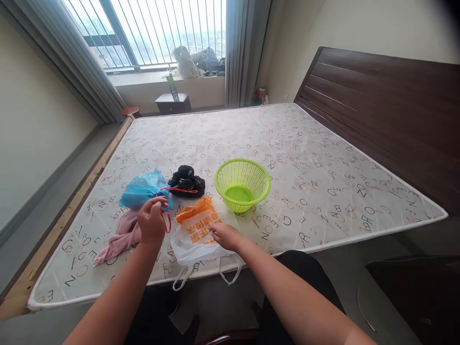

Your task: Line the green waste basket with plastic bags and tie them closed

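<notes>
My left hand point(151, 219) is closed in a pinch at the gathered end of a blue plastic bag point(143, 188) with a red drawstring. The bag bulges and rests on the mattress point(309, 187), partly over a crumpled pink cloth point(120, 237). My right hand point(223, 236) has its fingers curled together over a white plastic bag point(196, 249) with orange print; whether anything is between them I cannot make out. The white bag lies flat, its handles hanging past the mattress edge. Behind it sit a knotted black plastic bag point(186, 183) and a green plastic basket point(241, 201).
A dark wooden headboard point(381, 100) stands at the right. Beyond the mattress are a small bedside table point(173, 101) and a window sill point(143, 88) with bags on it. The mattress's near edge runs just before my knees.
</notes>
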